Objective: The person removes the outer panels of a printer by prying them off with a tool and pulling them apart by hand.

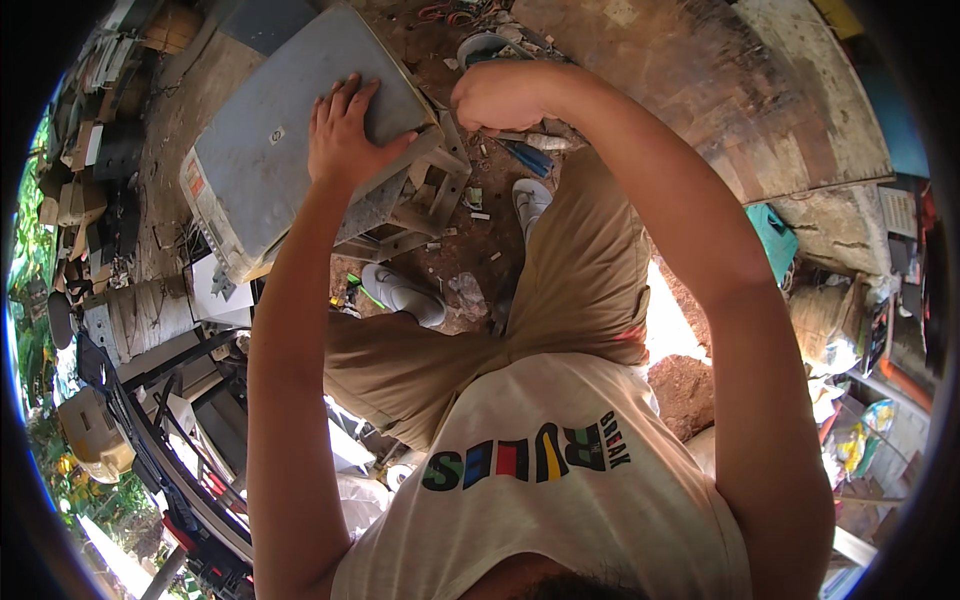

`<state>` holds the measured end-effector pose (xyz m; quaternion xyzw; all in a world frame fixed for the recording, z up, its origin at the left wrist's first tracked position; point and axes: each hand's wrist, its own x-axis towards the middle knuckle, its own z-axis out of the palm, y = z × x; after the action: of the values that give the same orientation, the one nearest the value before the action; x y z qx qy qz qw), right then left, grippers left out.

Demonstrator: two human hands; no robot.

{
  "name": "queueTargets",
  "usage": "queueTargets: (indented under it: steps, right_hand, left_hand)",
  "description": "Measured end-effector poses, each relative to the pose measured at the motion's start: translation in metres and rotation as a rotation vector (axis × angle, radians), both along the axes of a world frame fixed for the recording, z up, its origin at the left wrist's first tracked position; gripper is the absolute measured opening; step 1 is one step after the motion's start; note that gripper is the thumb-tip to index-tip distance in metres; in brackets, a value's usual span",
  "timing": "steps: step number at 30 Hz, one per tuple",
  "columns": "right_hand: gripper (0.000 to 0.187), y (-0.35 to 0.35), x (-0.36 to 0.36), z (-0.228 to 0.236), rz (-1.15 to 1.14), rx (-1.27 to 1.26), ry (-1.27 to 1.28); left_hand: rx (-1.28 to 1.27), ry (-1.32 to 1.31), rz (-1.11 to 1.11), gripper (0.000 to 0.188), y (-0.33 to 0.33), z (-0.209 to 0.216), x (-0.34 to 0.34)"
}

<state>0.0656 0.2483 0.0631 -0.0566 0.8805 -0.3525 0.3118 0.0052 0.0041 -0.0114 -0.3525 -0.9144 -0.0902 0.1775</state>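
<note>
A large flat grey case (250, 120), probably of a computer or printer, lies tilted on a grey frame (435, 185) in front of me at the left. My left hand (350, 125) rests on its top near the right edge, fingers spread. Just beyond the case's right corner is my right hand (508, 97), its fingers curled in and its back toward me. Whatever it may hold is hidden beneath it. Close below that hand show a blue-handled tool (528, 158) and a pale rod-like piece (545, 142).
A worn wooden board (690, 90) spreads across the far right. My shoes (403, 295) stand on brown dirt ground strewn with scraps. Stacked junk (95, 180) lines the left, with a black frame (150, 430) nearer me. A teal object (772, 238) sits by the board.
</note>
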Motion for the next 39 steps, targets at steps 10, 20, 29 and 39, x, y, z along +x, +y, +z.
queueTargets:
  steps: [10,20,29,39]
  right_hand:
    - [0.062,-0.085,0.099,-0.034,-0.472,-0.039,0.332]
    - [0.062,-0.120,0.111,-0.084,-0.897,-0.610,0.437]
    - [0.072,-0.105,0.111,-0.082,-0.788,-0.630,0.385]
    - [0.078,-0.088,0.114,-0.080,-0.679,-0.722,0.257]
  left_hand:
    - [-0.012,-0.013,-0.020,0.083,0.004,0.003,0.004]
    - [-0.061,-0.012,0.003,0.086,0.005,0.003,0.003]
    - [-0.088,-0.041,-0.009,0.087,0.011,0.005,0.003]
    - [-0.088,-0.069,-0.008,0.089,0.012,0.002,0.003]
